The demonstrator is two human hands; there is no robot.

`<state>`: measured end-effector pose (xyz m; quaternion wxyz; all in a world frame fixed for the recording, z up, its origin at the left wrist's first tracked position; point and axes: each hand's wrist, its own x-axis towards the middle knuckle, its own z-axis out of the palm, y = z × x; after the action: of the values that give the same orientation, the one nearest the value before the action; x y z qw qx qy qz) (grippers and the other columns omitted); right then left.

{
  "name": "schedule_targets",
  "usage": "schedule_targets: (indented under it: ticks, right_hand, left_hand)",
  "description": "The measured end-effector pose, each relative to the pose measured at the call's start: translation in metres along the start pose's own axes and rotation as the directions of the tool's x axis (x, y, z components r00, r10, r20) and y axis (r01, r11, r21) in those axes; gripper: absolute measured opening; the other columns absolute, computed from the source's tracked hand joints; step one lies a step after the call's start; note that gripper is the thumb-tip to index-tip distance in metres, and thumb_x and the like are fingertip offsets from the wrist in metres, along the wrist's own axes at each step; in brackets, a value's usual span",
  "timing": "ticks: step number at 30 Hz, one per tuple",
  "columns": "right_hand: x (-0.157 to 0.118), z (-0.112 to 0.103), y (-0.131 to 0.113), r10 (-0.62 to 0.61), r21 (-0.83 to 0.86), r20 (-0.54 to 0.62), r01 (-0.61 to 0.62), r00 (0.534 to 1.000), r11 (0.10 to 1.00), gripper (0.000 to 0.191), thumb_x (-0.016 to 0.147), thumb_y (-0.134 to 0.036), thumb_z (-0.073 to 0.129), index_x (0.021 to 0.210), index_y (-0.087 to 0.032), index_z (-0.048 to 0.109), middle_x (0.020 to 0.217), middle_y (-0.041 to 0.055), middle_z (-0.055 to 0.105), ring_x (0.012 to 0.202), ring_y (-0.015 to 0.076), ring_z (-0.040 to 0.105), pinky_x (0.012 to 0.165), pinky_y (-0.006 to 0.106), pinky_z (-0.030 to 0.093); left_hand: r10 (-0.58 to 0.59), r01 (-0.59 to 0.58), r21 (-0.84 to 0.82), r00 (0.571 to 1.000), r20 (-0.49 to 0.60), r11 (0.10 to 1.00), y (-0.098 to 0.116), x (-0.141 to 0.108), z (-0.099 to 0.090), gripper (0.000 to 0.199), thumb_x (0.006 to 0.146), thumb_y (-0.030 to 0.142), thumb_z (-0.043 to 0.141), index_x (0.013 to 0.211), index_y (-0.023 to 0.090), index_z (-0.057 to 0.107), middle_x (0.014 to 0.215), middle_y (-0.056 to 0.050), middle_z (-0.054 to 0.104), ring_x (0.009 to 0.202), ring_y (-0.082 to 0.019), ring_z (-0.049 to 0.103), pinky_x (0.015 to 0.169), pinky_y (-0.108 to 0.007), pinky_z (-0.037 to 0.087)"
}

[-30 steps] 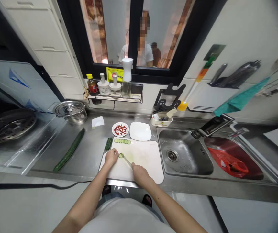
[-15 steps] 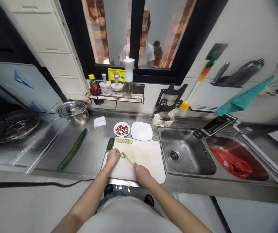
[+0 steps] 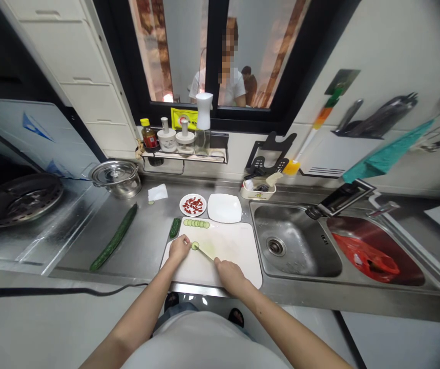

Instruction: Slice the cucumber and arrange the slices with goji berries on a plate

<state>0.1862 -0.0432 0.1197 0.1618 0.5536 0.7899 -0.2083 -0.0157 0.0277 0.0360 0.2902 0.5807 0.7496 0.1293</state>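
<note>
My right hand (image 3: 230, 274) is closed round the handle of a knife (image 3: 206, 253), whose tip lies at a cucumber slice (image 3: 195, 246) on the white cutting board (image 3: 238, 251). Just left of that slice, my left hand (image 3: 180, 247) rests on the board with its fingers pressed together; what they hold, if anything, is too small to make out. A row of cucumber slices (image 3: 196, 223) lies along the board's top edge. Beside the board's upper left corner is a short cucumber piece (image 3: 174, 227). A whole cucumber (image 3: 114, 238) lies farther left on the steel counter.
Behind the board stand a plate with red pieces (image 3: 192, 205) and a white plate (image 3: 225, 207). A lidded pot (image 3: 116, 178) and paper (image 3: 158, 192) are at the back left. The sink (image 3: 296, 241) adjoins on the right. People show in the window.
My right hand has shifted slightly right, and the knife has turned so that its blade looks thinner. My left hand has hardly moved.
</note>
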Motion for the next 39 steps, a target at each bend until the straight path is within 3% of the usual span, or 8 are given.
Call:
schedule_targets:
  ticks: [10,14,18,22,26,32,39]
  right_hand:
    - [0.000,0.010,0.017,-0.011,-0.035,-0.054,0.009,0.998,0.999,0.033,0.088,-0.007,0.033,0.113,-0.017,0.052,0.094,0.0123,0.066,0.088,0.0214,0.064,0.070,0.028,0.041]
    - [-0.010,0.007,0.035,0.046,0.131,-0.075,-0.036,0.996,0.991,0.033,0.088,-0.011,0.033,0.115,-0.016,0.050,0.094,0.0106,0.066,0.085,0.0195,0.062,0.067,0.026,0.036]
    - [-0.020,0.017,0.051,0.142,0.270,-0.108,-0.108,0.984,0.957,0.032,0.090,-0.016,0.032,0.117,-0.017,0.049,0.094,0.0094,0.066,0.086,0.0183,0.060,0.068,0.024,0.033]
    - [-0.022,0.030,0.056,0.161,0.365,-0.137,-0.101,0.977,0.925,0.029,0.091,-0.020,0.034,0.116,-0.019,0.050,0.093,0.0066,0.066,0.088,0.0164,0.059,0.070,0.022,0.032]
    - [-0.020,0.035,0.055,0.177,0.401,-0.154,-0.102,0.972,0.910,0.029,0.090,-0.020,0.037,0.115,-0.019,0.051,0.094,0.0067,0.066,0.087,0.0164,0.059,0.070,0.021,0.033]
    - [-0.016,0.037,0.058,0.178,0.451,-0.186,-0.077,0.966,0.889,0.029,0.091,-0.020,0.036,0.116,-0.019,0.050,0.091,0.0053,0.067,0.086,0.0157,0.061,0.070,0.020,0.034]
    - [-0.019,0.034,0.061,0.194,0.466,-0.180,-0.090,0.964,0.880,0.027,0.090,-0.020,0.036,0.112,-0.019,0.052,0.088,0.0050,0.067,0.084,0.0158,0.061,0.069,0.020,0.035]
  left_hand:
    - [0.018,-0.019,0.031,1.000,0.012,0.999,0.002,-0.005,-0.001,0.013,0.081,0.029,0.053,0.086,0.021,0.062,0.079,-0.002,0.066,0.075,-0.016,0.059,0.064,-0.023,0.035]
    - [0.126,-0.127,0.090,0.992,0.011,0.988,0.007,-0.017,0.000,0.025,0.084,0.032,0.051,0.104,0.019,0.058,0.089,-0.005,0.065,0.083,-0.017,0.059,0.071,-0.025,0.038]
    - [0.188,-0.183,0.202,0.982,-0.008,0.962,0.016,-0.026,0.000,0.024,0.084,0.031,0.051,0.102,0.018,0.059,0.105,-0.010,0.059,0.095,-0.020,0.058,0.080,-0.027,0.038]
    - [0.160,-0.163,0.216,0.987,0.031,0.963,0.021,-0.025,-0.001,0.019,0.083,0.028,0.052,0.097,0.018,0.060,0.103,-0.009,0.058,0.095,-0.020,0.058,0.080,-0.027,0.039]
    - [0.106,-0.110,0.126,0.994,0.033,0.986,0.023,-0.018,-0.002,0.016,0.077,0.023,0.058,0.093,0.018,0.061,0.101,-0.007,0.061,0.090,-0.018,0.058,0.076,-0.025,0.039]
    - [0.039,-0.038,-0.035,0.998,0.038,0.999,0.021,-0.006,-0.001,0.004,0.074,0.017,0.057,0.074,0.018,0.060,0.079,-0.002,0.067,0.074,-0.014,0.059,0.064,-0.022,0.037]
    - [-0.068,0.054,-0.118,0.991,-0.118,0.992,0.016,0.016,-0.012,0.004,0.077,0.021,0.059,0.075,0.018,0.061,0.077,-0.001,0.067,0.070,-0.013,0.058,0.062,-0.021,0.035]
